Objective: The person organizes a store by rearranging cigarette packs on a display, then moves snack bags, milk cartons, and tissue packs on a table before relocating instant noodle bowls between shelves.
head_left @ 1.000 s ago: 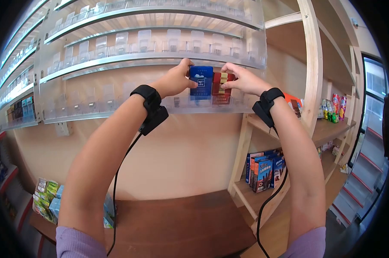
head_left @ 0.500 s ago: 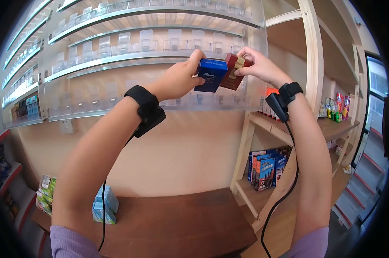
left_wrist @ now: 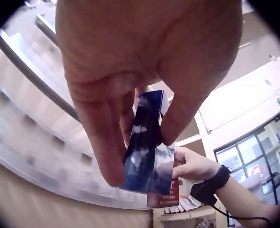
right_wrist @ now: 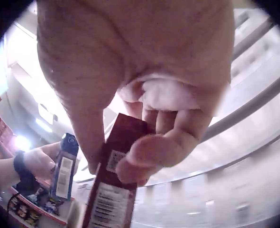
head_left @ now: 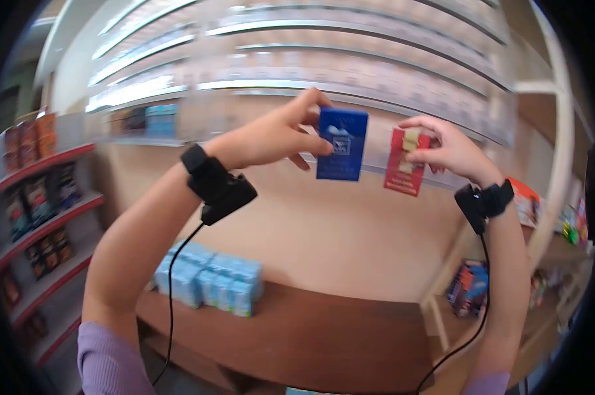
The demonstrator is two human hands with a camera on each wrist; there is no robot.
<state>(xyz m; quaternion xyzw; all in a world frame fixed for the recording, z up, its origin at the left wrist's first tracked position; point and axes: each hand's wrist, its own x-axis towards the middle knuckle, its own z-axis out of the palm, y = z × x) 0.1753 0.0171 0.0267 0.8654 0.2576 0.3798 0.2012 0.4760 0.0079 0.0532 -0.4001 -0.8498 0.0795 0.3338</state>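
Blue box now apart from red box, glossy, rectangular

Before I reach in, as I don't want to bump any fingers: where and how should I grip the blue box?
Probably pinch the lower right part of the blue box from below, thumb in front, fingers behind. It is slim and nearly upright, with its bottom end free; the left hand grips its left side, and the red box is apart, to its right.

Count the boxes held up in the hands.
2: the blue box in the left hand, and the red box in the right hand. Neither is hidden.
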